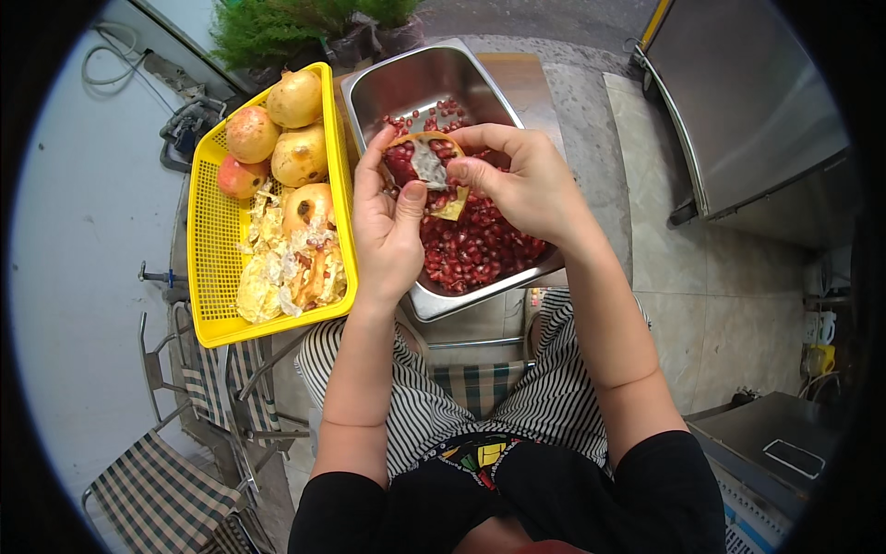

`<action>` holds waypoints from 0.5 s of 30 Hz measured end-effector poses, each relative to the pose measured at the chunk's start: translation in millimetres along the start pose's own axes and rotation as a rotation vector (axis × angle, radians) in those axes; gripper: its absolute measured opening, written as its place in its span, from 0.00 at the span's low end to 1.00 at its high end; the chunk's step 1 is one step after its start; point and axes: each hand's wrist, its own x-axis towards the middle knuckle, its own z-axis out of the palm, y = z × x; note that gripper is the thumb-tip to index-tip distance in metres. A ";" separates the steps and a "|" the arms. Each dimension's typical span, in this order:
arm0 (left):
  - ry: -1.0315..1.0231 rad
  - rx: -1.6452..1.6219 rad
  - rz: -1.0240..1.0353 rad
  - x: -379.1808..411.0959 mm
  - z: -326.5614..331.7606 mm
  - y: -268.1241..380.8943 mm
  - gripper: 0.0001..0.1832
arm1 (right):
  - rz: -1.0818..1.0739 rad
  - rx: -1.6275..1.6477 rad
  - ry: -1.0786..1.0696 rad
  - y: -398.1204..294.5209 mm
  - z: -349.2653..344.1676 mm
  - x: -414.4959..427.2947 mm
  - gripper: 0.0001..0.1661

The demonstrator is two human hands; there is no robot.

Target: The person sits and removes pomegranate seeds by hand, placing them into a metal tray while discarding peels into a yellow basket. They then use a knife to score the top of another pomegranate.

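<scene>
A piece of pomegranate (430,163), with red arils, pale membrane and yellow rind, is held between both hands above a steel pan. My left hand (392,228) grips its left side with thumb and fingers. On the right, my right hand (522,183) pinches its edge between thumb and forefinger. Below them, loose pomegranate arils (471,253) fill the near part of the steel pan (450,62), with some scattered at its far end. To the left, a yellow plastic basket (197,277) holds several whole pomegranates (297,158) and a heap of peel and membrane (291,273).
The pan stands on a brown table (533,90), close against the basket. Potted green plants (277,31) stand beyond. Folding chairs with checked seats (163,485) are at lower left. Metal cabinets (754,97) are on the right.
</scene>
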 end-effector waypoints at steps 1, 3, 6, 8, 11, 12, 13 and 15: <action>0.034 0.000 0.019 0.7 -1.9 -1.5 0.25 | -0.013 -0.006 -0.046 1.1 -0.4 0.0 0.17; 0.102 -0.002 0.056 3.1 -5.7 -6.5 0.24 | -0.039 -0.019 -0.138 6.4 -0.9 1.2 0.21; 0.138 -0.071 0.047 1.8 -2.1 -5.6 0.21 | 0.000 -0.009 -0.133 8.4 0.5 1.8 0.22; 0.123 -0.056 0.028 1.1 -2.9 -5.7 0.21 | -0.037 0.010 -0.083 7.6 2.3 1.4 0.20; 0.070 0.073 -0.019 -0.6 -5.1 -1.4 0.22 | -0.177 -0.017 0.013 6.1 2.8 1.3 0.18; 0.063 0.128 -0.035 0.0 -3.2 2.1 0.23 | -0.210 -0.046 0.028 6.8 0.0 1.9 0.17; 0.055 0.183 -0.050 0.4 -2.0 3.7 0.23 | -0.244 -0.075 0.044 6.9 -2.0 1.8 0.17; 0.128 -0.020 -0.075 1.9 -2.5 1.6 0.23 | -0.172 -0.030 0.012 4.1 -2.9 -0.2 0.17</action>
